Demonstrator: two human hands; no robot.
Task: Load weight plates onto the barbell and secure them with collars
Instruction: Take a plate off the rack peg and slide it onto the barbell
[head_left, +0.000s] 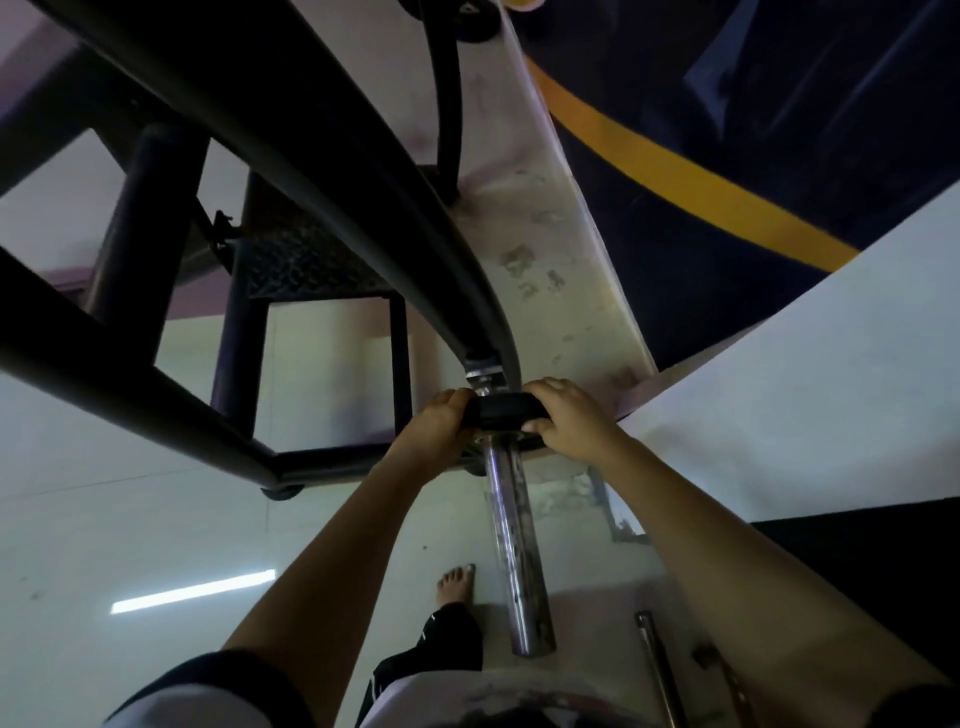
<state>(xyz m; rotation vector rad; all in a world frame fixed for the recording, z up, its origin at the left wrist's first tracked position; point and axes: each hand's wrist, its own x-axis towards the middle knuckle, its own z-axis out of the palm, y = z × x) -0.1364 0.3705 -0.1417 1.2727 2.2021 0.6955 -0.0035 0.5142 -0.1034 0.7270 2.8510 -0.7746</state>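
A chrome barbell sleeve (514, 540) points toward me, its free end near my knee. At its far end a black weight plate (506, 412) sits on the sleeve, seen edge-on, close against the rack. My left hand (436, 431) grips the plate's left edge and my right hand (569, 415) grips its right edge. Both hands are closed around the plate. No collar is visible on the sleeve.
A black steel rack frame (291, 171) with crossbars fills the left and centre, its foot (283, 491) on the pale tiled floor. A navy wall with a yellow stripe (675, 176) is at right. A thin metal rod (657, 660) lies beside my bare foot (457, 582).
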